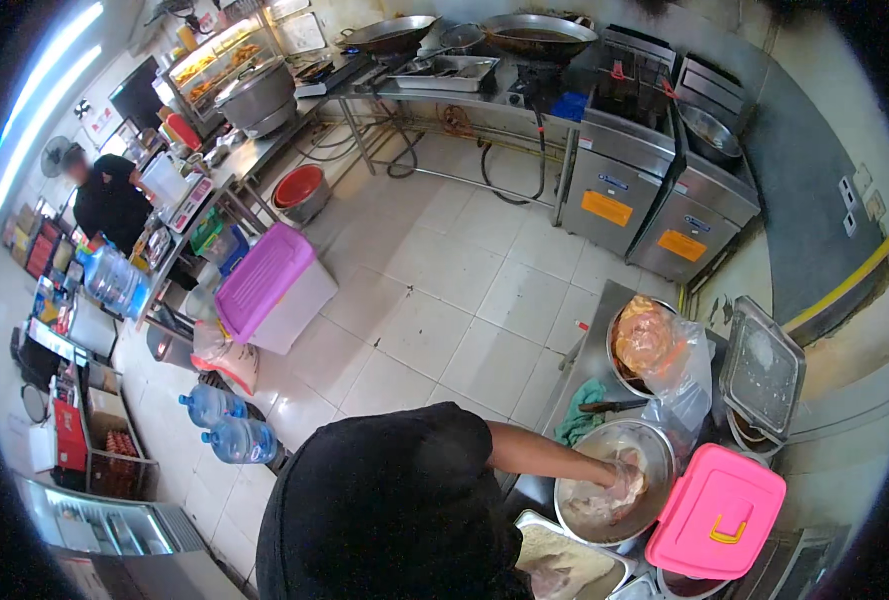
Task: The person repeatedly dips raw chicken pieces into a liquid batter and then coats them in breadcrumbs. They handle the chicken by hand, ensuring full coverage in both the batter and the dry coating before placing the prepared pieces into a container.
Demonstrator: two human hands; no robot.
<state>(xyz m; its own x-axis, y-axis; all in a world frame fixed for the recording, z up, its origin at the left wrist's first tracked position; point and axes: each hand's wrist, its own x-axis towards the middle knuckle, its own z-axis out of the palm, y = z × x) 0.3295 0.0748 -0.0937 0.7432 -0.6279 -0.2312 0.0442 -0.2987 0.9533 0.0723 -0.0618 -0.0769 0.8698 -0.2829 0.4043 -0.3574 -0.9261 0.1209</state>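
My left hand (pixel 624 480), in what looks like a clear plastic glove, reaches down into a round metal bowl (pixel 658 517). Pale raw meat (pixel 590 508) lies in the bowl, touching or close beside the fingers. Whether the fingers grip a piece is too unclear to tell. Below the bowl is a metal tray (pixel 620 576) of pale breading flour (pixel 568 551), with a pinkish piece (pixel 549 579) that looks like raw meat. My right hand is out of view, beyond the black-shirted body.
A pot of marinated meat (pixel 641 334) with a plastic bag (pixel 684 375), a green cloth (pixel 581 412) and a pink lidded box (pixel 722 506) crowd the bowl. Deep fryers (pixel 613 195) stand across the tiled floor (pixel 444 322). Another person (pixel 110 199) stands at the far-left counter.
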